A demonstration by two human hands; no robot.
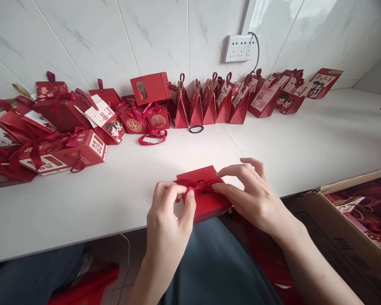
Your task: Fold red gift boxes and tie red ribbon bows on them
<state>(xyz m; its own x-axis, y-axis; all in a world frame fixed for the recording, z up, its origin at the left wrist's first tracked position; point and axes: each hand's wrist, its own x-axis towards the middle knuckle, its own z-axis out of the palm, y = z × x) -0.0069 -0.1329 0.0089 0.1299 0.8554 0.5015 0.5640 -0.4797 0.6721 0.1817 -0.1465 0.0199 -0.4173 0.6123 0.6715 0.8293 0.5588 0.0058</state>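
l hand [171,205] & r hand [252,192] pinch bow [201,186]; box [211,206] under

The person here wears plain cloth [219,267] in a muted, dark slate-blue, smooth across the lap and falling into softer, darker folds toward its edges. From where I stand, the left forearm [157,271] and the right forearm [311,254] look bare along all that shows, slim and narrowing at the wrists. Each grip, left [169,207] and right [254,197], is a bare hand with long, slender fingers and softly rounded knuckles.
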